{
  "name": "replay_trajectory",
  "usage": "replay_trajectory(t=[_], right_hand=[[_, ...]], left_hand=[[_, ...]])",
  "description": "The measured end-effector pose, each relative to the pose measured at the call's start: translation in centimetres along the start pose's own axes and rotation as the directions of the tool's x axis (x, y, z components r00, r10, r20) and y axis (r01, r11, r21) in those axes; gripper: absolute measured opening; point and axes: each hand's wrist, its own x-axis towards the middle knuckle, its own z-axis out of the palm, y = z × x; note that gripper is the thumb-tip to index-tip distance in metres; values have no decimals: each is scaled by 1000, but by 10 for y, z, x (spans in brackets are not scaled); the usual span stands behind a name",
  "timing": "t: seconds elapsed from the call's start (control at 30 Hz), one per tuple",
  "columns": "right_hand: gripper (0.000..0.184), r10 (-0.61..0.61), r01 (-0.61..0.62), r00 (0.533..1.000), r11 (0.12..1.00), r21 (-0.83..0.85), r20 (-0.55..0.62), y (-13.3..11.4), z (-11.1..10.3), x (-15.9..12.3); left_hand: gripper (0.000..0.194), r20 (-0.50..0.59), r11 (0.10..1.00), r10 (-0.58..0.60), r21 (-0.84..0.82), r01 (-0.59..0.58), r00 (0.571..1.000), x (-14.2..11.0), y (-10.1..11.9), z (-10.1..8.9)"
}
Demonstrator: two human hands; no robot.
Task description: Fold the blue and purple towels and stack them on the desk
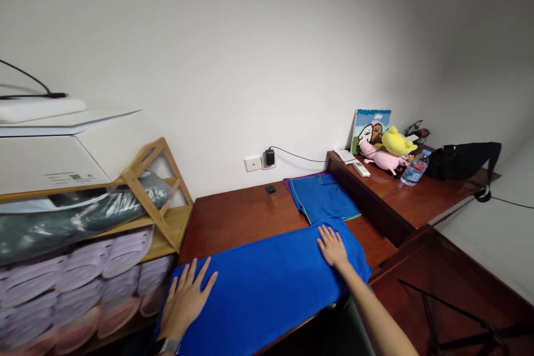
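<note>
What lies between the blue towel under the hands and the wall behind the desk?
The head view shows a folded blue cloth with green piping, atop a purple cloth, on the wooden desk, beyond the blue towel.

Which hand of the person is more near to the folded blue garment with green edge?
The right hand, resting on the blue towel, is nearer, just in front of the folded blue garment. The left hand lies on the towel's other end, farther to the garment's left.
</note>
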Motion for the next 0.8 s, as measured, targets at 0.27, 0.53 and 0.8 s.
replay_trajectory(t=[0.27,0.53,0.8], right_hand=[[60,206,-202,978,975,-88,40,71,-29,-13],[53,-299,314,944,943,107,-137,-61,-14,-5],[49,-331,350,934,772,531,-133,-83,24,19]], left_hand=[[81,48,995,-92,47,90,995,4,12,-19],[71,12,998,26,59,-27,1000,2,37,-30],[72,53,1000,8,18,-9,999,1,30,-23]])
